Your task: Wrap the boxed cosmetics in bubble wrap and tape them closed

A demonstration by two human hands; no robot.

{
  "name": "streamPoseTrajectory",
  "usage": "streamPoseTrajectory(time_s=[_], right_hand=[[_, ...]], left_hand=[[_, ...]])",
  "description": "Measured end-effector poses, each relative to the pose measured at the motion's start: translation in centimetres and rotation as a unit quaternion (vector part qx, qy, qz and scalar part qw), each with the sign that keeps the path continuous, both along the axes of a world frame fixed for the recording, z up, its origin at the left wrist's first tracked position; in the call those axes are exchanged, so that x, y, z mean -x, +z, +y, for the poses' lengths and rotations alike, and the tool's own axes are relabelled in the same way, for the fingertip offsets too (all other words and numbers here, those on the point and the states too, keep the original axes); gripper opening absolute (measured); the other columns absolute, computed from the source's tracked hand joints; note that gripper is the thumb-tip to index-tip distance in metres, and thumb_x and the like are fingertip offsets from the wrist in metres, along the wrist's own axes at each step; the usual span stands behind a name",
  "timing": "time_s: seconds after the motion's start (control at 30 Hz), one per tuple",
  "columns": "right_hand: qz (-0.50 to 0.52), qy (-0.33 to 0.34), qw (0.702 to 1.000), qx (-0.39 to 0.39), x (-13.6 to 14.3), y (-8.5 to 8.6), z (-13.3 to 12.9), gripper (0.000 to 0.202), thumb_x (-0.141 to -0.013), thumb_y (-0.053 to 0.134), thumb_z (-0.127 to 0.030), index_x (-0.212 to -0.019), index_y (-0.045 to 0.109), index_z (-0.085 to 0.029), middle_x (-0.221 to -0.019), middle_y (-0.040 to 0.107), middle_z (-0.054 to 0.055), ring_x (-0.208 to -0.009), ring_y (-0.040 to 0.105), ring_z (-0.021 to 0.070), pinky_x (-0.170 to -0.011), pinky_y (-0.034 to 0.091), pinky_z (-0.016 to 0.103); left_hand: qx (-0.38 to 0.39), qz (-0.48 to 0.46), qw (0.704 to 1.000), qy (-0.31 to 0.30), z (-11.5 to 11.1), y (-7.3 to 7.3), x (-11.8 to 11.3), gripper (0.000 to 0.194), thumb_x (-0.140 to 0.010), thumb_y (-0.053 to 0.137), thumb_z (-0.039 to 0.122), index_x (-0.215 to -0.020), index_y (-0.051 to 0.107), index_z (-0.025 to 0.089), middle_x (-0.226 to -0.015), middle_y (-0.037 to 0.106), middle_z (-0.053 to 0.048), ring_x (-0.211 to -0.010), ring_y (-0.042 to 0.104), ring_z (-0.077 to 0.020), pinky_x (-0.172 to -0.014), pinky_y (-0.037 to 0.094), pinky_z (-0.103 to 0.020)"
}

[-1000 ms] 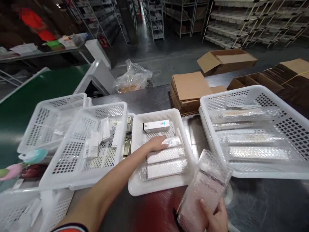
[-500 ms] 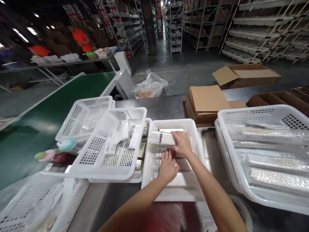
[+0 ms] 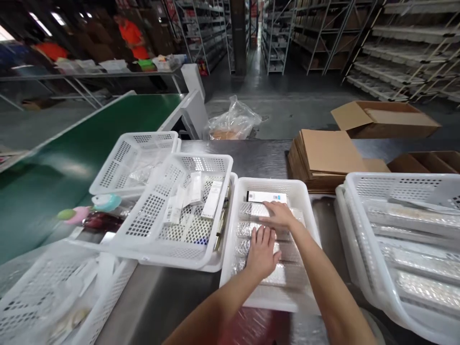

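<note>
A white plastic basket [image 3: 312,225] in front of me holds a row of bubble-wrapped packages [image 3: 247,248]. My left hand [image 3: 263,251] lies open on the middle packages, fingers stretched forward. My right hand [image 3: 280,214] is on the bubble-wrapped package [image 3: 250,210] near the far end, thumb and fingers straddling its width. Beyond that package, a white printed box [image 3: 266,197] rests against the far wall. Both hands partly cover what lies beneath them.
Left of it, a perforated basket [image 3: 147,215] with small white boxes [image 3: 212,199] sits on another basket. A basket of long wrapped packages [image 3: 417,254] stands right. Flat cardboard [image 3: 327,151] is stacked behind. A green conveyor [image 3: 108,122] runs at far left.
The view has swung left and slightly down, so things appear further right. The far wrapped package has settled into the row, exposing more of the white box. My left hand remains on the packages.
</note>
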State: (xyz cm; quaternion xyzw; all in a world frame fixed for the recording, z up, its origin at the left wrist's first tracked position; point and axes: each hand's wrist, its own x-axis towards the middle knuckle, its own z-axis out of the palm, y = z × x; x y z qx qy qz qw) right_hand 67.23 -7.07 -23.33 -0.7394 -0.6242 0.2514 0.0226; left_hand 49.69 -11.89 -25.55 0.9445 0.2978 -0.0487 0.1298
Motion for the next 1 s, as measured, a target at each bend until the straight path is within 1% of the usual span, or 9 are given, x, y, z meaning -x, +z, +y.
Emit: streamPoseTrajectory(time_s=[0.1,0.23,0.47,0.57,0.63,0.77,0.87,0.93,1.0], right_hand=[[0.05,-0.026,0.998,-0.036,0.7,-1.1,-0.2,0.048,-0.095,0.05,-0.038,-0.139,0.052,-0.02,-0.133,0.06,0.012,-0.12,0.054,0.0275,-0.101,0.034,0.039],[0.055,-0.058,0.995,-0.063,1.5,-1.8,0.3,0.046,-0.092,0.057,-0.033,-0.135,0.057,-0.019,-0.129,0.062,0.012,-0.119,0.054,0.0266,-0.101,0.034,0.037],[0.023,-0.05,0.998,-0.018,1.1,-1.6,0.0,0.046,-0.089,0.06,-0.037,-0.132,0.061,-0.022,-0.12,0.064,0.012,-0.109,0.058,0.028,-0.094,0.039,0.036],[0.037,-0.056,0.995,-0.071,1.6,-2.4,-1.1,0.051,-0.091,0.056,-0.037,-0.14,0.055,-0.021,-0.125,0.062,0.012,-0.115,0.054,0.028,-0.101,0.036,0.039],[0.061,-0.062,0.989,-0.118,1.7,-2.8,-1.4,0.046,-0.092,0.054,-0.035,-0.135,0.059,-0.021,-0.124,0.062,0.012,-0.115,0.054,0.027,-0.102,0.038,0.039],[0.053,-0.135,0.972,-0.186,0.7,-2.6,0.2,0.034,-0.093,0.046,-0.023,-0.118,0.069,-0.022,-0.131,0.059,0.012,-0.122,0.051,0.0261,-0.102,0.039,0.038],[0.047,-0.136,0.978,-0.152,-1.0,-1.4,2.2,0.037,-0.079,0.057,-0.012,-0.112,0.071,-0.022,-0.132,0.062,0.011,-0.123,0.052,0.0272,-0.104,0.037,0.039],[0.066,-0.122,0.978,-0.158,-1.9,-0.2,3.0,0.035,-0.07,0.063,-0.014,-0.103,0.073,-0.022,-0.12,0.069,0.01,-0.111,0.06,0.0264,-0.098,0.042,0.036],[0.079,-0.133,0.965,-0.21,-2.5,0.9,3.1,0.024,-0.066,0.067,-0.022,-0.089,0.074,-0.021,-0.099,0.074,0.011,-0.092,0.066,0.0264,-0.084,0.047,0.036]], left_hand=[[0.004,0.005,1.0,0.0,0.0,0.1,-0.2,0.068,-0.096,0.035,0.051,-0.147,0.042,0.006,-0.154,0.042,-0.021,-0.146,0.031,-0.0382,-0.122,0.018,-0.061],[0.006,0.01,1.0,0.0,0.1,0.1,-0.2,0.068,-0.094,0.039,0.048,-0.146,0.042,0.004,-0.155,0.04,-0.021,-0.147,0.029,-0.0386,-0.122,0.018,-0.062],[0.019,0.002,1.0,0.002,0.0,0.1,0.4,0.069,-0.093,0.042,0.051,-0.147,0.043,0.009,-0.158,0.035,-0.02,-0.149,0.025,-0.0384,-0.122,0.018,-0.062],[0.032,0.012,0.999,0.014,0.0,0.5,0.1,0.067,-0.092,0.042,0.052,-0.147,0.044,0.013,-0.159,0.033,-0.02,-0.149,0.021,-0.0415,-0.12,0.013,-0.071],[0.05,0.009,0.999,0.016,0.3,0.8,-0.3,0.067,-0.092,0.041,0.052,-0.146,0.045,0.013,-0.158,0.034,-0.021,-0.149,0.02,-0.0421,-0.118,0.01,-0.074],[0.119,-0.021,0.993,0.014,1.3,2.2,0.3,0.064,-0.088,0.053,0.045,-0.143,0.049,0.015,-0.159,0.034,-0.02,-0.15,0.021,-0.0378,-0.121,0.017,-0.065],[0.144,-0.067,0.987,-0.014,1.7,4.7,5.0,0.052,-0.087,0.053,0.029,-0.139,0.054,0.022,-0.16,0.034,-0.012,-0.15,0.026,-0.0292,-0.12,0.032,-0.052],[0.135,-0.1,0.985,-0.034,1.4,7.0,10.8,0.047,-0.09,0.046,0.025,-0.136,0.057,0.031,-0.156,0.043,-0.006,-0.144,0.038,-0.0229,-0.116,0.04,-0.043],[0.116,-0.109,0.987,0.0,0.3,9.7,17.5,0.044,-0.087,0.052,0.027,-0.127,0.062,0.043,-0.137,0.063,-0.001,-0.125,0.059,-0.0199,-0.102,0.053,-0.033]])
